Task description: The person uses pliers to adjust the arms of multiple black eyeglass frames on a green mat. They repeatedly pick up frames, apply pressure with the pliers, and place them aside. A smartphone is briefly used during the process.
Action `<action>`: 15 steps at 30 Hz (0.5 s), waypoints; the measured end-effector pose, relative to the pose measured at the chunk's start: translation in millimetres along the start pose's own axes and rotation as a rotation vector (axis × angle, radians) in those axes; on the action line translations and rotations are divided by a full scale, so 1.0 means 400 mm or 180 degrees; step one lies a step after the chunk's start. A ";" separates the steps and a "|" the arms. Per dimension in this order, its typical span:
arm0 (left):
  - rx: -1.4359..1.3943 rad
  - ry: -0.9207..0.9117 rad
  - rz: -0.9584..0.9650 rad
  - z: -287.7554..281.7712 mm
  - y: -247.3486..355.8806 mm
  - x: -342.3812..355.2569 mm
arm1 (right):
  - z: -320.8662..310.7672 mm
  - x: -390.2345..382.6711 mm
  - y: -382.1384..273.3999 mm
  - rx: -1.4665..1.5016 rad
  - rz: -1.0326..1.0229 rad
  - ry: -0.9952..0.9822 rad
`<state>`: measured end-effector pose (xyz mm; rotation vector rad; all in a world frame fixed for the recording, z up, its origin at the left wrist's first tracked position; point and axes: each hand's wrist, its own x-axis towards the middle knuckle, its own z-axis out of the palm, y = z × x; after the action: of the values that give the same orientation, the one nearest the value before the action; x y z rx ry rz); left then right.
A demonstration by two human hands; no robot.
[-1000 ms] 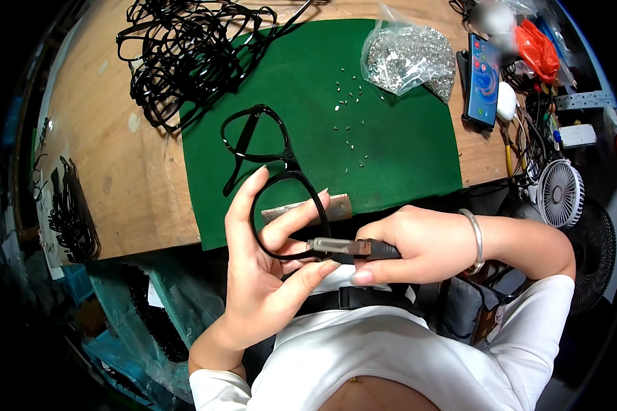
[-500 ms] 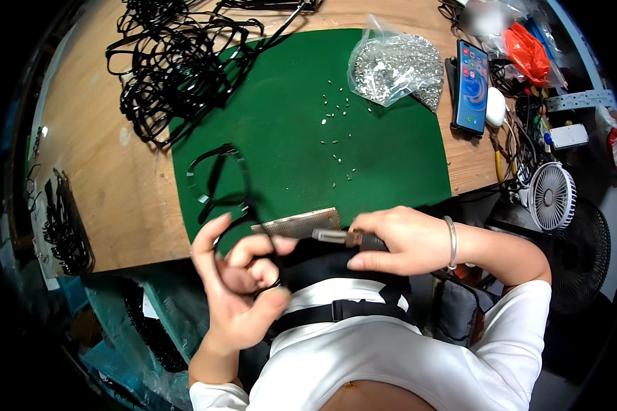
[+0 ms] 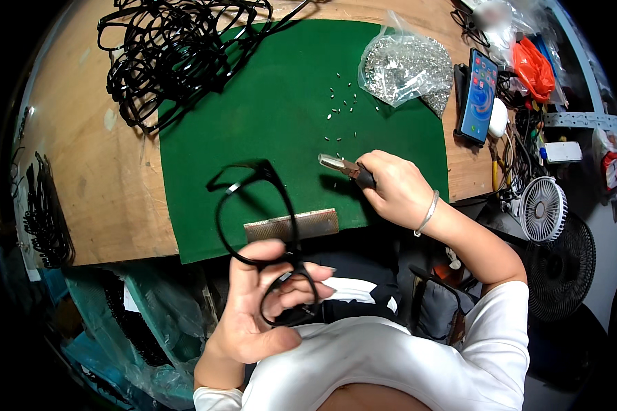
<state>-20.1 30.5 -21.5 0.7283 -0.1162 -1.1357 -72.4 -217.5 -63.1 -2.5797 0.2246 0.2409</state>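
My left hand [image 3: 243,322] is closed round a black eyeglass frame [image 3: 219,222], with one rim among the fingers and the other standing out above the mat's near edge. The frame is blurred in places. In my right hand [image 3: 401,188] is a pair of pliers [image 3: 339,164], jaws pointing left above the green mat [image 3: 253,123]. Beyond the jaws lie several tiny silver pieces [image 3: 335,110]. A clear plastic bag [image 3: 401,72] full of similar silver bits sits at the mat's far right. Behind the held frame, a textured metal block [image 3: 319,223] rests at the near edge.
A tangled heap of black eyeglass frames [image 3: 175,58] covers the far left. More black pieces [image 3: 46,212] lie at the table's left end. On the right are a phone [image 3: 478,96], cables, an orange-red bag [image 3: 533,68] and a small white fan [image 3: 543,209].
My right hand has carried the pliers forward, away from my body and over the mat. The eyeglass frame has turned in my left hand and shifted right.
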 end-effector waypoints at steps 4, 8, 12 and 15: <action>0.0805 -0.0039 -0.0294 -0.001 -0.014 0.029 | 0.012 0.000 -0.014 -0.0075 0.0004 0.0081; 0.1627 0.0377 0.0049 0.020 -0.056 0.037 | 0.025 -0.007 -0.012 -0.0225 -0.0006 0.0348; 0.1643 0.0631 0.0179 0.027 -0.084 0.029 | -0.039 -0.036 -0.102 0.1470 0.0506 0.0099; 0.1823 0.0593 0.0645 0.048 -0.115 0.044 | -0.013 -0.073 -0.166 0.3285 0.0309 0.0332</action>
<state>-56.7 -3.8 -38.4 1.2957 -0.3587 -0.8357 -86.2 -160.9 -19.4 -1.5579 0.3879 0.0027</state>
